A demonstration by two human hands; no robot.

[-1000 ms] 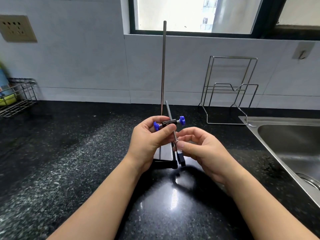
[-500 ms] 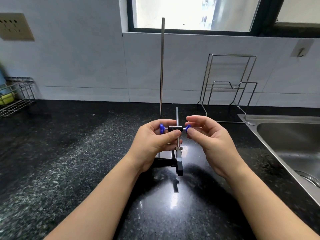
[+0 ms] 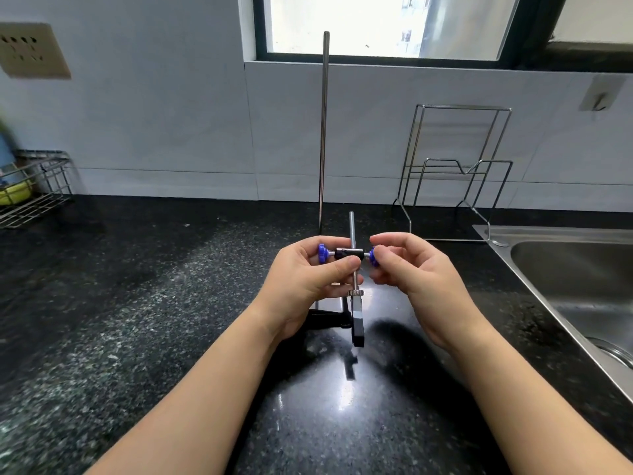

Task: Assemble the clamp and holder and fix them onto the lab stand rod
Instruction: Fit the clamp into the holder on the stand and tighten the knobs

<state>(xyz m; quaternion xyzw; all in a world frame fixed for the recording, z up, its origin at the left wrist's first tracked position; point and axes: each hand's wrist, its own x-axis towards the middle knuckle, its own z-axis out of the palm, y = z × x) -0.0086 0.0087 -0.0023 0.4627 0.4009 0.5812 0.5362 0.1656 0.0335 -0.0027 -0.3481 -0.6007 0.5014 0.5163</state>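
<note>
A black holder block (image 3: 346, 252) with two blue screw knobs is held over the counter by my left hand (image 3: 308, 279). The clamp's thin metal shaft (image 3: 352, 231) passes upright through the holder, and its black jaws (image 3: 357, 320) hang below. My right hand (image 3: 407, 265) pinches the right blue knob (image 3: 373, 256) with thumb and fingertips. The left blue knob (image 3: 322, 252) shows beside my left fingers. Behind them the lab stand rod (image 3: 323, 132) rises upright from a black base (image 3: 329, 318), which my hands mostly hide.
A wire rack (image 3: 455, 173) stands at the back right against the tiled wall. A steel sink (image 3: 582, 269) lies at the right. A wire basket (image 3: 34, 190) with items sits at the far left of the black counter (image 3: 137, 303).
The clamp shaft has swung from tilted to upright in the holder. My right hand left the lower shaft and moved up onto the right blue knob.
</note>
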